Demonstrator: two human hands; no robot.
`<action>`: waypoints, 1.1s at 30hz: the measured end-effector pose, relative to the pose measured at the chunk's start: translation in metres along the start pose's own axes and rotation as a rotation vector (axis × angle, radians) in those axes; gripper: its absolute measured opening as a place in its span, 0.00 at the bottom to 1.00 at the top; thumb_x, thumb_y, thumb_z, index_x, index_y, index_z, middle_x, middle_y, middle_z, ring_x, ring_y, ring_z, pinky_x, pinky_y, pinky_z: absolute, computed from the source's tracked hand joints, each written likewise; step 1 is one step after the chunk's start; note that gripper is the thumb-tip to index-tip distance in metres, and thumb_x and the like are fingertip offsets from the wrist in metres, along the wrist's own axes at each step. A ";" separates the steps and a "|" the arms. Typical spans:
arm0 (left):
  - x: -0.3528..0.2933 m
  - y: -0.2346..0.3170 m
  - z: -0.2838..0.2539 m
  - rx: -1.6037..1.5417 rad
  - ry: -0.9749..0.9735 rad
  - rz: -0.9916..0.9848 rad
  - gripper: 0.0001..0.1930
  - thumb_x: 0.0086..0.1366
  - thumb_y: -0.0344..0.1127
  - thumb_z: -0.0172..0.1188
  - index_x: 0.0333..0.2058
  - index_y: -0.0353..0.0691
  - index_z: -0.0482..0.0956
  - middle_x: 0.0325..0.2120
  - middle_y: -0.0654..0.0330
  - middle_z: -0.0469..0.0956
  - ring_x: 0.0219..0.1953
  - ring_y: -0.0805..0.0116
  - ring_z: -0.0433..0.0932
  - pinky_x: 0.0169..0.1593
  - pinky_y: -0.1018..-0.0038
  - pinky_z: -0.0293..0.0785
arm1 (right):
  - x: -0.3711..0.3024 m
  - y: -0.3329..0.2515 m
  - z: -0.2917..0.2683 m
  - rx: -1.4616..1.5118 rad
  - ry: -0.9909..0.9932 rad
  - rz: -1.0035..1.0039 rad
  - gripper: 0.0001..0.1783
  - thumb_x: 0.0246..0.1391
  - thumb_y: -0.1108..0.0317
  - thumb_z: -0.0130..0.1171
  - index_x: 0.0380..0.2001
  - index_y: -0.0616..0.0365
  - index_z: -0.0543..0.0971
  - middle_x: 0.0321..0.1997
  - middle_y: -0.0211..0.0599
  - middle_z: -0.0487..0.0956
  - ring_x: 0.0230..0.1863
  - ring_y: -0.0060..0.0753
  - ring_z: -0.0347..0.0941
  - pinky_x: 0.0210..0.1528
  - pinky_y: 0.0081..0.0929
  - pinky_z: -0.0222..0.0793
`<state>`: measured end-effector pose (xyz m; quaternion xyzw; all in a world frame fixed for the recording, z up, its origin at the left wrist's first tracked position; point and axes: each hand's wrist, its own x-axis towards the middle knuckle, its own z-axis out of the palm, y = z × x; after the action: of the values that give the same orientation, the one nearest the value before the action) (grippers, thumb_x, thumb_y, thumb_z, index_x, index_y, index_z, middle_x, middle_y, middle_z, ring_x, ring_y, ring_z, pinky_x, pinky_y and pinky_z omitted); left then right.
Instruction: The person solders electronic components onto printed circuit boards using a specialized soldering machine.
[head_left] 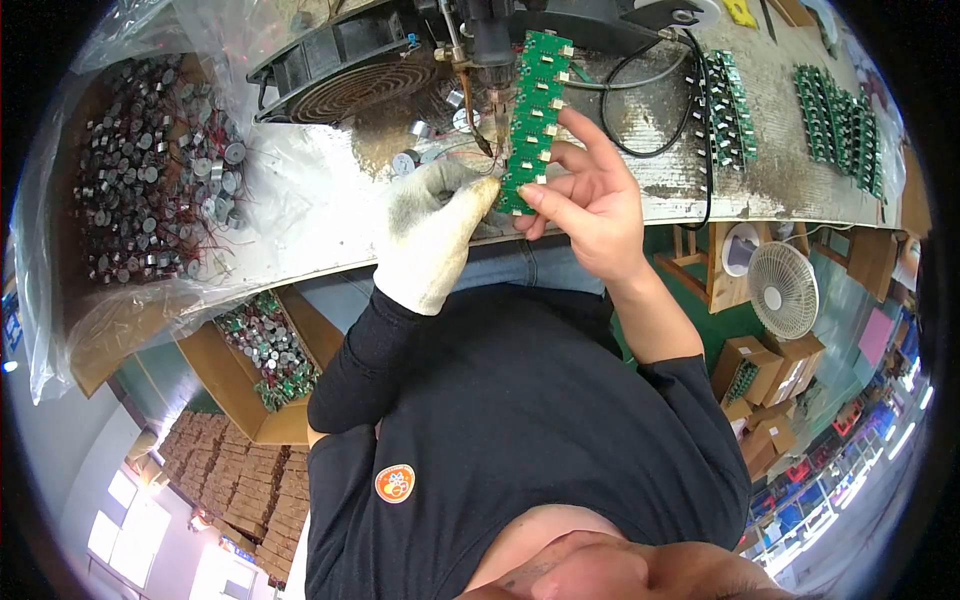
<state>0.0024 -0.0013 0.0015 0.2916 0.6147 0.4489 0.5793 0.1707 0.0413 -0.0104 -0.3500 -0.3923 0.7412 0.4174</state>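
A long green circuit board (535,115) with a row of small white connectors stands almost upright over the bench. My right hand (598,205), bare, grips its lower end, the thumb on the face and the fingers behind. My left hand (430,235), in a white glove, is closed in a pinch at the board's lower left edge. Whatever lies between its fingertips is too small to make out. Just above the glove the soldering tip (485,146) points down beside the board. A few small round silver motors (405,162) lie near the left hand on the bench.
A heap of silver motors with red wires (160,170) lies on plastic at the left. Behind the hands stands a black fan (365,75). Rows of green boards (728,110) rest at the right, beside a black cable (606,110). Below the bench edge is an open carton (225,375).
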 end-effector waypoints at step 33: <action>-0.060 -0.005 -0.175 -0.044 1.028 0.382 0.19 0.62 0.32 0.58 0.49 0.27 0.70 0.37 0.55 0.78 0.25 0.71 0.76 0.28 0.81 0.73 | 0.000 0.011 -0.011 -0.167 0.064 -0.041 0.37 0.50 0.85 0.55 0.63 0.66 0.54 0.47 0.47 0.71 0.24 0.23 0.73 0.26 0.19 0.74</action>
<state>-0.1580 -0.0940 0.0112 0.1288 0.7451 0.6436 0.1184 0.1762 0.0411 -0.0251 -0.3991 -0.4461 0.6858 0.4140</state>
